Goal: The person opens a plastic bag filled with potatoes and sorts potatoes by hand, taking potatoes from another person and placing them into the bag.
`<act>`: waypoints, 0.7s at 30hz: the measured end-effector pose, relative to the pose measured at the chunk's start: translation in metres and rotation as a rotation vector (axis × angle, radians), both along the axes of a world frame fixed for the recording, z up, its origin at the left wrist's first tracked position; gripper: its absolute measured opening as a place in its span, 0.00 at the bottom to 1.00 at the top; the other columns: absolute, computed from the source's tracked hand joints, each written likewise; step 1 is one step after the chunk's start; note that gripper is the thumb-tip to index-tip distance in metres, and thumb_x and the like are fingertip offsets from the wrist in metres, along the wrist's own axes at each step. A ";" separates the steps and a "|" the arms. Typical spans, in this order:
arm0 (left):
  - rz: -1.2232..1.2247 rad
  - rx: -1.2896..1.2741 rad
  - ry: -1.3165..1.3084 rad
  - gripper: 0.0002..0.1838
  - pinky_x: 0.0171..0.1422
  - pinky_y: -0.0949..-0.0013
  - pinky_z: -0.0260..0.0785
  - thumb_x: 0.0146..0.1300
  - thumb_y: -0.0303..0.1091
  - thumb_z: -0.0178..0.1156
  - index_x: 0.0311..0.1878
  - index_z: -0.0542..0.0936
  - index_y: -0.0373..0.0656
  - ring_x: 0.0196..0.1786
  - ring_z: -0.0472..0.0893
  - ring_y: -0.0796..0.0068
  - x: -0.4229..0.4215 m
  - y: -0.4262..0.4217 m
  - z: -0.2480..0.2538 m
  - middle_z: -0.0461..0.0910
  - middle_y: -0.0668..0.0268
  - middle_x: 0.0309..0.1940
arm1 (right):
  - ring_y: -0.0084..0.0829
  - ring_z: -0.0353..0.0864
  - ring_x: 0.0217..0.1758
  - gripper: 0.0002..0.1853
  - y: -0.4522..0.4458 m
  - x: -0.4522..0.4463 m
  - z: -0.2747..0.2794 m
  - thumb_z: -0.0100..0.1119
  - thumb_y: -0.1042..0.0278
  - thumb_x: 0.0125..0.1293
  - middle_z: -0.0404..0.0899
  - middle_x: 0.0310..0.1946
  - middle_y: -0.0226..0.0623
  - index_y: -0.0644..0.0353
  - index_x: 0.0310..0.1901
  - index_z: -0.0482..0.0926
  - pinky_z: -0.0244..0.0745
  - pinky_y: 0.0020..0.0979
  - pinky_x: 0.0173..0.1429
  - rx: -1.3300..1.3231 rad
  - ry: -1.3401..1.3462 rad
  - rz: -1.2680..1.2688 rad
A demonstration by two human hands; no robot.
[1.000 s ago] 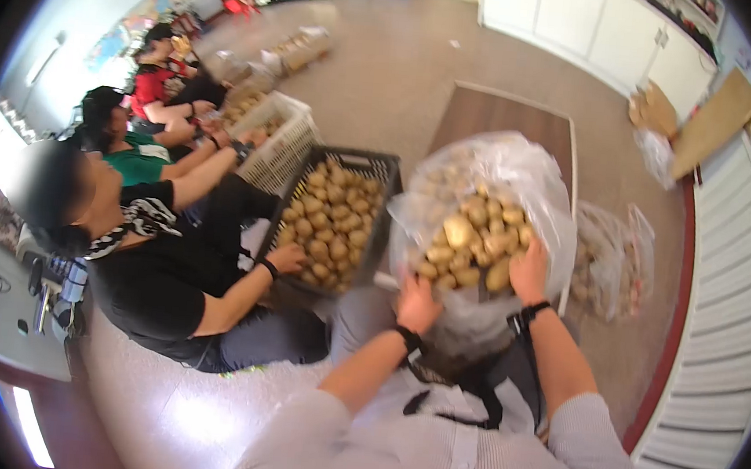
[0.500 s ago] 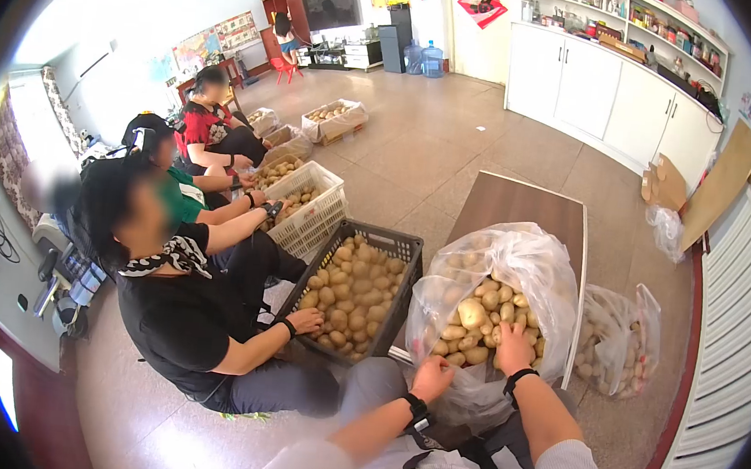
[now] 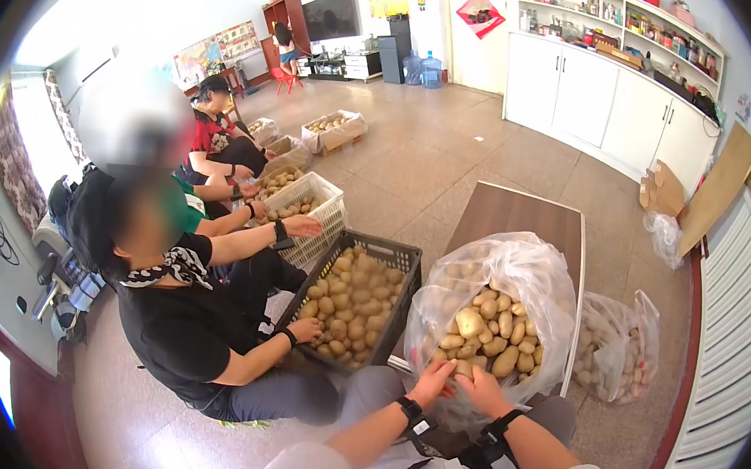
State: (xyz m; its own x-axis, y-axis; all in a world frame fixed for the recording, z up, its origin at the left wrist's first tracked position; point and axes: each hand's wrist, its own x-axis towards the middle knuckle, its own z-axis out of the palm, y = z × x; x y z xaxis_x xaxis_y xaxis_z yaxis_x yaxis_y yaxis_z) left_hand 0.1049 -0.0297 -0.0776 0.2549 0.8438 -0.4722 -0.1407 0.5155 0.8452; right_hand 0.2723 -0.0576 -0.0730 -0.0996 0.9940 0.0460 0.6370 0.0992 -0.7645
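Note:
A clear plastic bag (image 3: 533,256) full of potatoes (image 3: 500,328) stands open in front of me, its near rim slack toward my lap. At that rim, my left hand (image 3: 432,384) and my right hand (image 3: 486,395) are close together with a potato (image 3: 465,368) between them. The right fingers curl round this potato from the right; the left fingers are closed against its left side. Part of it is hidden by the fingers. A large pale potato (image 3: 469,322) lies on top of the heap behind.
A dark crate (image 3: 410,259) of potatoes stands on my left, with a co-worker's hand (image 3: 304,329) in it. Beyond are a white crate (image 3: 332,198) and other seated people. A brown board (image 3: 518,215) lies behind my bag; another bag (image 3: 618,346) of potatoes sits right.
My right hand has come out of the heap toward me with a potato, meeting my left hand at the bag's near rim. The neighbour's far hand has lifted and reached outward.

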 end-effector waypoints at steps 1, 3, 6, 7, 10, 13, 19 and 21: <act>-0.021 -0.088 -0.094 0.23 0.29 0.72 0.71 0.70 0.54 0.55 0.53 0.76 0.43 0.27 0.79 0.75 0.000 -0.002 0.006 0.81 0.67 0.34 | 0.60 0.79 0.40 0.22 -0.003 -0.002 -0.005 0.57 0.49 0.67 0.79 0.33 0.60 0.65 0.41 0.72 0.72 0.50 0.41 0.013 -0.016 0.060; -0.053 -0.125 -0.165 0.21 0.29 0.72 0.71 0.71 0.53 0.55 0.52 0.76 0.44 0.27 0.79 0.75 -0.001 -0.002 0.004 0.80 0.67 0.34 | 0.59 0.79 0.39 0.21 -0.006 -0.004 -0.010 0.56 0.50 0.68 0.79 0.32 0.59 0.65 0.39 0.73 0.72 0.50 0.40 0.012 -0.035 0.039; -0.086 -0.169 -0.250 0.19 0.29 0.72 0.71 0.71 0.52 0.55 0.50 0.76 0.46 0.27 0.78 0.75 -0.003 -0.003 -0.002 0.80 0.68 0.34 | 0.58 0.79 0.37 0.19 -0.009 -0.003 -0.010 0.55 0.52 0.69 0.79 0.30 0.57 0.64 0.36 0.75 0.71 0.50 0.38 0.039 -0.044 0.001; -0.088 -0.176 -0.265 0.18 0.29 0.71 0.71 0.72 0.51 0.54 0.49 0.76 0.46 0.28 0.78 0.75 -0.003 -0.002 -0.002 0.80 0.68 0.35 | 0.58 0.79 0.37 0.17 -0.008 -0.002 -0.007 0.54 0.54 0.70 0.79 0.30 0.56 0.64 0.36 0.76 0.71 0.50 0.38 0.065 -0.033 -0.017; -0.097 -0.156 -0.357 0.17 0.29 0.71 0.71 0.72 0.50 0.54 0.50 0.76 0.46 0.28 0.78 0.74 -0.009 0.005 -0.005 0.80 0.67 0.35 | 0.60 0.78 0.37 0.16 -0.005 0.001 -0.004 0.53 0.55 0.70 0.80 0.31 0.55 0.61 0.37 0.78 0.72 0.51 0.40 0.142 0.075 -0.154; 0.054 -0.121 -0.377 0.17 0.29 0.70 0.72 0.73 0.49 0.53 0.51 0.75 0.46 0.27 0.78 0.73 -0.016 0.017 -0.004 0.81 0.65 0.37 | 0.59 0.79 0.37 0.12 -0.001 0.009 -0.007 0.54 0.59 0.69 0.81 0.31 0.53 0.60 0.40 0.79 0.73 0.50 0.40 0.208 0.075 -0.250; 0.313 -0.179 -0.579 0.17 0.37 0.62 0.79 0.75 0.46 0.49 0.51 0.76 0.42 0.39 0.81 0.63 -0.047 0.061 -0.007 0.82 0.60 0.43 | 0.54 0.78 0.43 0.09 0.008 0.026 -0.041 0.56 0.68 0.67 0.80 0.38 0.52 0.63 0.45 0.77 0.73 0.45 0.49 0.277 -0.035 -0.368; 0.368 -0.201 -0.697 0.20 0.39 0.61 0.79 0.76 0.48 0.47 0.51 0.76 0.39 0.40 0.82 0.63 -0.065 0.074 -0.006 0.82 0.59 0.45 | 0.54 0.75 0.50 0.11 0.011 0.035 -0.060 0.56 0.70 0.64 0.77 0.42 0.52 0.63 0.47 0.75 0.71 0.46 0.55 0.263 -0.106 -0.376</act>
